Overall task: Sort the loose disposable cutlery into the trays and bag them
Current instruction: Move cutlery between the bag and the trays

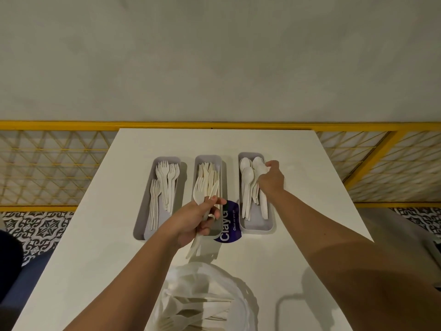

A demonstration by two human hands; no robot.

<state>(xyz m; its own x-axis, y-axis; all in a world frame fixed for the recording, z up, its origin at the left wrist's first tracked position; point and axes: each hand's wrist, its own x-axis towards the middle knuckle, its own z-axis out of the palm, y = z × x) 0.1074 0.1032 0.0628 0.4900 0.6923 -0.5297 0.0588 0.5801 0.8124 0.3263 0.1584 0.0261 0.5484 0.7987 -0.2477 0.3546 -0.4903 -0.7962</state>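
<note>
Three grey trays stand side by side on the white table (pixel 310 187). The left tray (pixel 143 225) holds forks, the middle tray (pixel 220 163) knives, the right tray (pixel 256 226) spoons. My left hand (pixel 195 220) grips a small bunch of white cutlery (pixel 199 194), a fork and a knife among it, over the near end of the middle tray. My right hand (pixel 272 179) reaches into the right tray, fingers closed on a spoon (pixel 261 170). Close to me lies a clear plastic bag (pixel 202 299) with more white cutlery inside.
A purple "ClayGo" sticker (pixel 229 225) lies on the table between the middle and right trays. Behind the table runs a yellow railing (pixel 71 125) with wire mesh, then a grey wall. Patterned floor tiles (pixel 38 230) show at the left.
</note>
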